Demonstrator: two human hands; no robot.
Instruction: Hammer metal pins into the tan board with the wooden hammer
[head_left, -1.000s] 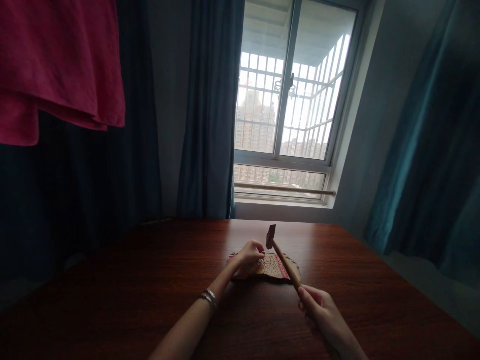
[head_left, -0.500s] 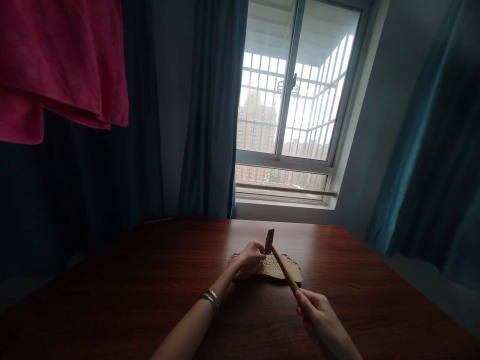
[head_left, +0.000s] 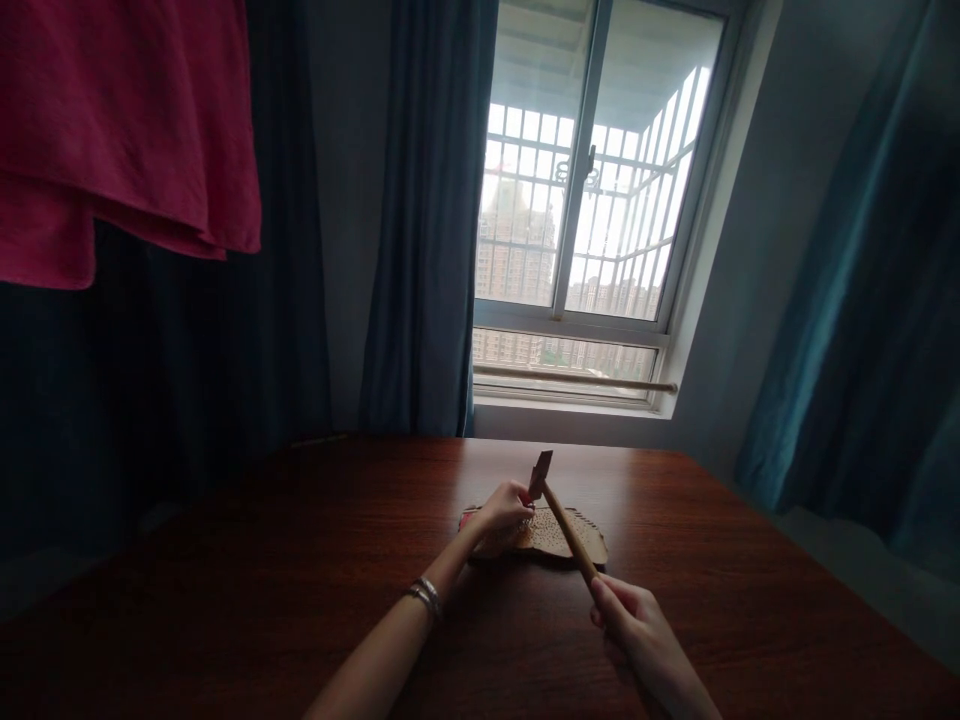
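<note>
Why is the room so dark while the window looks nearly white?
Head view: the window is overexposed backlight, leaving curtains and hands dim; it throws pale glare on the table beyond the hammer; the wide lens tilts and bows the frame.

Both forearms were bare, with no sleeves reaching into view. The left hand (head_left: 504,508) belonged to an arm that wore two thin, silvery bangles (head_left: 424,596) side by side at the wrist, catching a little window light. The right hand (head_left: 637,635) and its wrist carried nothing: no ring, watch or band could be made out.
</note>
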